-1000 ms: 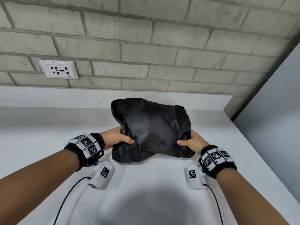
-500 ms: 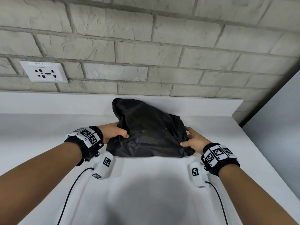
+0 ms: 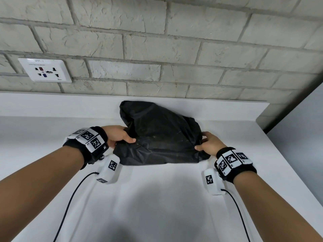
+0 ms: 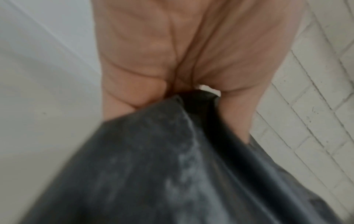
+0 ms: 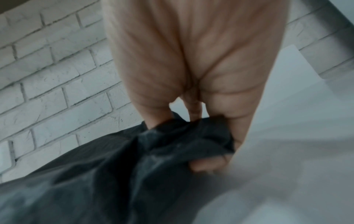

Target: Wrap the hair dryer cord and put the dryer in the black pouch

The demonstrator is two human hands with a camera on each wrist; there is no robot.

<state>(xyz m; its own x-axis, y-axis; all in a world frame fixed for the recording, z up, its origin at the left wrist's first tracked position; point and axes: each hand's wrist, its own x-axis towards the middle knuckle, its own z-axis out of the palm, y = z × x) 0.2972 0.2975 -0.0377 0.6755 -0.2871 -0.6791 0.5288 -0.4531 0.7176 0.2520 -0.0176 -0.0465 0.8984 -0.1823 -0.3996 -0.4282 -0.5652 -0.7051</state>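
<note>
The black pouch [image 3: 160, 135] lies bulging on the white counter [image 3: 157, 198], its far end close to the back ledge. No hair dryer or cord shows; the fabric hides whatever fills it. My left hand [image 3: 120, 137] grips the pouch's near left edge, thumb on top. In the left wrist view the dark fabric [image 4: 162, 166] is bunched between my fingers [image 4: 134, 97] and palm. My right hand [image 3: 208, 145] pinches the near right corner. The right wrist view shows that corner [image 5: 187, 136] held between thumb and fingers [image 5: 206, 165].
A grey brick wall [image 3: 157, 49] rises behind the counter, with a white socket plate [image 3: 45, 70] at the left. A raised white ledge [image 3: 70, 103] runs along the back. A grey panel [image 3: 304, 137] bounds the counter on the right. Black cables [image 3: 70, 203] trail from my wrist cameras.
The pouch has come down from a raised, upright hold to lie flatter on the counter, farther toward the wall. Both hands moved forward with it, still holding its edges.
</note>
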